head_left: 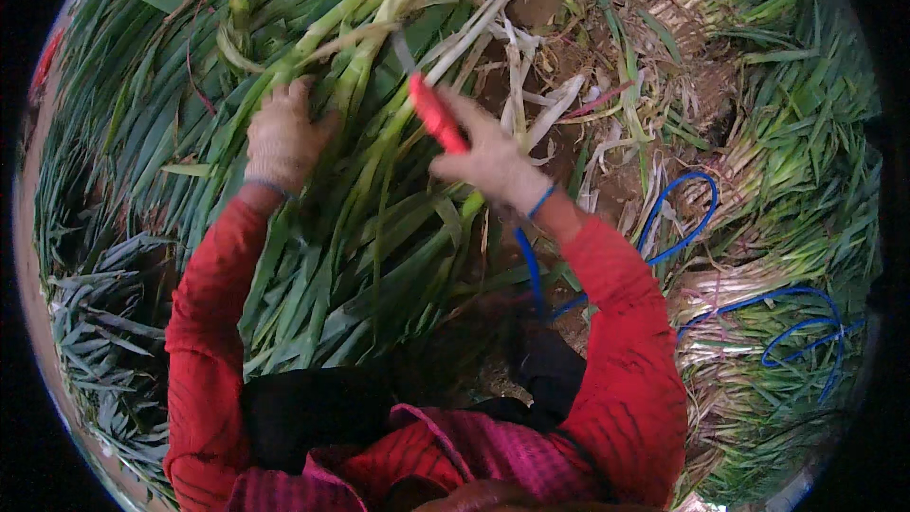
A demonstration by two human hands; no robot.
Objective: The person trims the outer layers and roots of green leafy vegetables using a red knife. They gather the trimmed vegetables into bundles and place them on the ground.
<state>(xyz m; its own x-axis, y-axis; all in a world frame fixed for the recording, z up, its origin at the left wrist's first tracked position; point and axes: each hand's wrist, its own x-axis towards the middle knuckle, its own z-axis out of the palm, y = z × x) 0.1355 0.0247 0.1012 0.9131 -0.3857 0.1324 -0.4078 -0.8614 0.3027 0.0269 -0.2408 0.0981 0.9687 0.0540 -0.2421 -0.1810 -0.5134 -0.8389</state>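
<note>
Long green onions or leeks point(341, 96) lie heaped in front of me, their pale stem ends towards the top of the view. My left hand point(284, 131), in a light knit glove, rests on the leaves with its thumb spread from the fingers; nothing is visible between them. In my gloved right hand point(490, 153) is a knife with a red handle point(439, 114). Its short metal blade point(404, 51) points up and left, at the pale stems. Motion blurs my right hand slightly, and the blade's tip lies against or over a stalk; I cannot tell which.
Bundled green onions point(768, 192) line the right side, stem ends inward. Dry peeled husks point(522, 64) litter the soil between the heaps. Blue cord point(711, 217) loops near my right arm, with more blue cord farther right. Another leafy heap point(106, 327) lies at left.
</note>
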